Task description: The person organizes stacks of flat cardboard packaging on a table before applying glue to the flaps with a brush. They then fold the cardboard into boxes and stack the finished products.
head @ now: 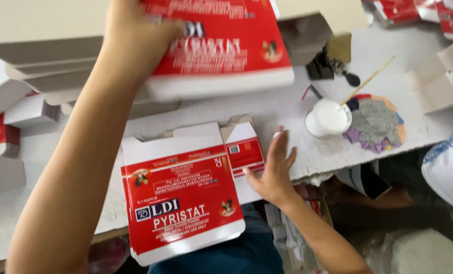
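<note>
At the far left, stacks of pale folded boxes (39,56) are seen piled on the tabletop (287,109), with a few small red and white ones at the left edge. The left hand (135,35) is raised over the far side, its fingers (160,30) closed on a red and white carton (221,50) that is held above the piles; the grip is taken at the carton's left edge, thumb hidden beneath. Nearer, a thin stack of flat carton blanks (183,198) is laid at the near edge of the tabletop, partly overhanging it, printed face up. The right hand (274,172) is placed just beside the stack's right side flap, fingers (282,147) spread and released, grasping nothing; whether the flap is touched cannot be told for sure. The blanks are judged to be light, thin card: stiff enough to lift by an edge, yet easily creased along the scored folds and likely slippery on the glossy printed face, so a pinch at a flap or a long edge would suit best, one sheet being peeled off at a corner. To the right, a white pot of glue (328,117) with a stick (368,81) in it is stood beside a crumpled rag (376,124); more cartons (419,12) are seen at the far right.
</note>
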